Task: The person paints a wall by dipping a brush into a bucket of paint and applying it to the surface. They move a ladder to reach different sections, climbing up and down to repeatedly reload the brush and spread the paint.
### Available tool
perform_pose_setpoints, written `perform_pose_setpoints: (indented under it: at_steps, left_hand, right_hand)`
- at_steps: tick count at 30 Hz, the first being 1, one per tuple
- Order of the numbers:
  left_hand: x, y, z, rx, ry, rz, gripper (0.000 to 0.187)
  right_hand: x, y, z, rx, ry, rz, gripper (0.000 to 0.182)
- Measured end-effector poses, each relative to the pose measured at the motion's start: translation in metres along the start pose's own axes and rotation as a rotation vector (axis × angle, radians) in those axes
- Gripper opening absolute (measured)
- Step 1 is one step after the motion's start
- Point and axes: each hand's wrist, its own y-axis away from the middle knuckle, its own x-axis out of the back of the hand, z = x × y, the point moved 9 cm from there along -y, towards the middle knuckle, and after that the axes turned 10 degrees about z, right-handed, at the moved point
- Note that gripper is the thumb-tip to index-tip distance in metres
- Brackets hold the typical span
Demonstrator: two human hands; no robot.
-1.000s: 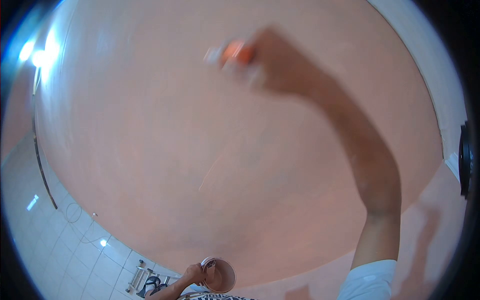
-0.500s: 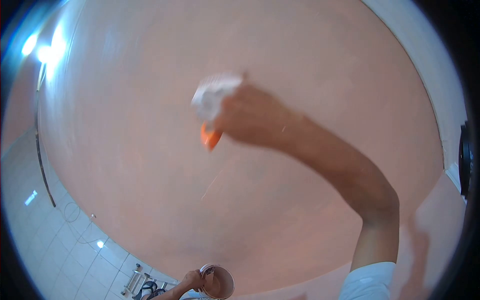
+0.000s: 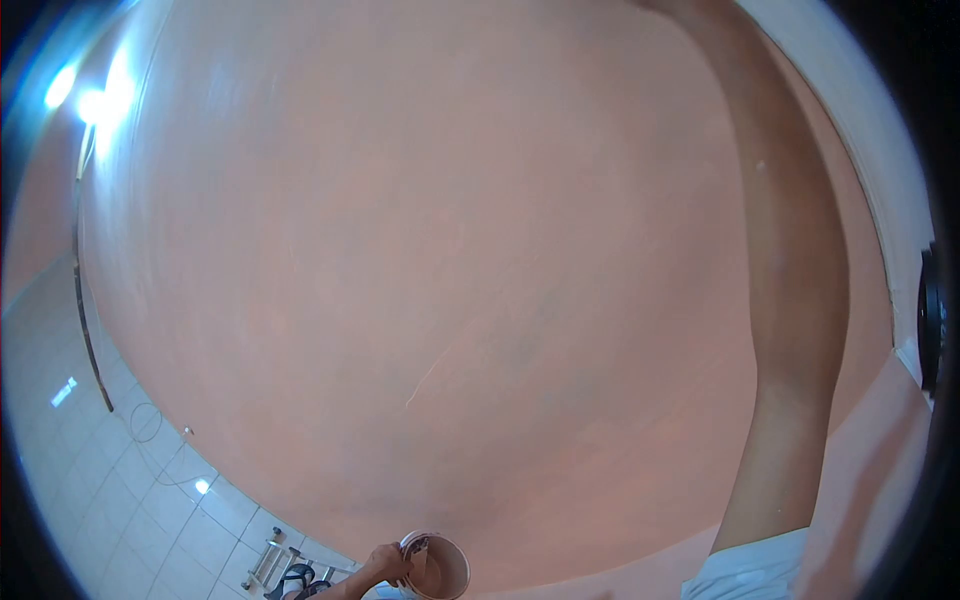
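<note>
Two hands on record, only one in view.

- Left hand (image 3: 385, 562): low at the bottom edge, fingers curled and pressed around the rim of a small tub (image 3: 440, 568). Held upright and in much the same spot as half a second ago. Pale smears inside the tub; contents otherwise too small to tell.
- Right hand: gone past the top edge of the frame. Finger state impossible to tell. Only the right forearm (image 3: 795, 300) visible, stretched almost straight up along the right side, with a white sleeve (image 3: 750, 578) at its base.
- Brush: seen half a second ago in the right hand, mid-frame against the surface, white head over an orange handle. Now out of view, presumably carried upward with that hand.
- Pink wall (image 3: 450, 250): broad, smooth, filling most of the view. Faint greyish patch near the middle and a thin pale scratch (image 3: 425, 380) below it, both unchanged.
- Tiled floor (image 3: 130, 490): lower left, with a ladder (image 3: 272, 560) just beside the left hand.
- Lamps (image 3: 75, 100): bright glare, upper left.

Judged reading: stroke taken higher up, beyond the camera's reach; tub kept ready below.
</note>
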Motion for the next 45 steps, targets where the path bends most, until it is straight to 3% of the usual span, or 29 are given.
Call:
perform_pose_setpoints:
  at_steps: [1, 3, 6, 7, 9, 10, 12, 14, 15, 17, 19, 21, 23, 25, 27, 29, 30, 32, 34, 35, 37, 39, 41, 42, 43, 45]
  left_hand:
    - [-0.002, -0.003, -0.001, -0.021, -0.005, -0.016, 0.036]
    - [0.004, -0.002, 0.005, -0.041, -0.078, 0.018, 0.036]
    - [0.01, 0.007, 0.018, -0.087, -0.171, 0.07, 0.039]
    - [0.014, 0.007, 0.019, -0.103, -0.2, 0.09, 0.041]
    - [-0.01, -0.028, -0.018, -0.144, -0.263, 0.162, 0.042]
    - [-0.015, -0.043, -0.027, -0.168, -0.293, 0.197, 0.043]
    - [-0.009, -0.036, -0.015, -0.172, -0.279, 0.155, 0.043]
    - [0.003, -0.009, 0.006, -0.067, -0.196, 0.049, 0.044]
    - [0.004, -0.013, 0.002, -0.07, -0.192, 0.069, 0.044]
    - [0.005, -0.017, -0.004, -0.072, -0.177, 0.113, 0.046]
    - [0.008, -0.012, -0.001, -0.051, -0.182, 0.14, 0.048]
    - [0.009, -0.009, 0.0, -0.045, -0.196, 0.119, 0.051]
    - [0.004, -0.016, -0.002, -0.057, -0.208, 0.055, 0.053]
    - [0.005, -0.014, -0.003, -0.091, -0.216, 0.078, 0.055]
    - [-0.001, -0.017, -0.004, -0.131, -0.224, 0.107, 0.056]
    - [0.001, -0.02, -0.007, -0.17, -0.249, 0.137, 0.057]
    - [0.0, -0.021, -0.006, -0.149, -0.243, 0.108, 0.057]
    - [0.0, -0.016, -0.004, -0.104, -0.242, 0.043, 0.058]
    - [-0.008, -0.035, -0.017, -0.202, -0.349, 0.152, 0.057]
    - [-0.012, -0.042, -0.021, -0.252, -0.401, 0.205, 0.057]
    - [-0.006, -0.021, -0.011, -0.174, -0.249, 0.117, 0.057]
    - [-0.001, -0.004, 0.001, -0.119, -0.166, 0.06, 0.056]
    - [0.0, 0.0, 0.003, -0.088, -0.154, 0.033, 0.054]
    - [-0.001, -0.006, 0.0, -0.116, -0.209, 0.066, 0.053]
    - [0.002, -0.043, -0.004, -0.124, -0.264, 0.093, 0.052]
    - [0.006, -0.047, 0.0, -0.17, -0.312, 0.159, 0.051]
  right_hand:
    - [-0.016, 0.014, -0.021, 0.134, -0.02, 0.14, 0.022]
    - [-0.019, 0.054, -0.094, 0.333, -0.162, 0.17, 0.009]
    - [-0.006, 0.087, -0.183, 0.283, -0.529, -0.193, 0.014]
    - [0.0, 0.089, -0.185, 0.23, -0.638, -0.208, 0.014]
    - [0.01, 0.093, -0.178, 0.123, -0.852, -0.237, 0.013]
    - [0.014, 0.091, -0.156, 0.12, -0.888, -0.083, 0.011]
    - [0.015, 0.082, -0.089, -0.065, -0.886, -0.09, 0.009]
    - [0.033, 0.07, -0.009, -0.247, -0.631, -0.251, 0.016]
    - [0.047, 0.075, 0.031, -0.429, -0.731, -0.032, 0.012]
    - [0.078, 0.069, 0.071, -0.307, -0.171, 0.012, 0.013]
    - [0.086, 0.077, 0.081, -0.227, -0.186, 0.036, 0.008]
    - [0.088, 0.092, 0.078, -0.057, -0.169, 0.052, 0.011]
    - [0.063, 0.129, 0.06, 0.215, -0.124, 0.065, 0.029]
    - [0.048, 0.176, 0.023, 0.108, 0.136, -0.279, 0.033]
    - [0.097, 0.188, -0.036, 0.088, -0.329, -0.155, 0.024]
    - [0.113, 0.185, -0.039, 0.037, -0.457, -0.105, 0.021]
    - [0.118, 0.186, -0.036, 0.005, -0.522, -0.083, 0.019]
    - [0.112, 0.176, 0.01, 0.009, -0.271, 0.036, 0.014]
    - [0.112, 0.154, 0.054, -0.106, -0.197, 0.087, 0.013]
    - [0.107, 0.148, 0.069, -0.123, -0.158, 0.071, 0.011]
    - [0.098, 0.14, 0.088, -0.153, -0.083, 0.039, 0.009]
    - [0.053, 0.179, 0.09, -0.189, -0.056, -0.054, 0.011]
    - [0.058, 0.196, 0.036, 0.005, 0.0, -0.048, 0.013]
    - [0.089, 0.205, -0.028, 0.223, 0.04, 0.011, 0.014]
    - [0.063, 0.229, -0.043, 0.128, -0.131, -0.041, 0.015]
    - [0.077, 0.22, -0.047, -0.03, -0.438, -0.137, 0.017]
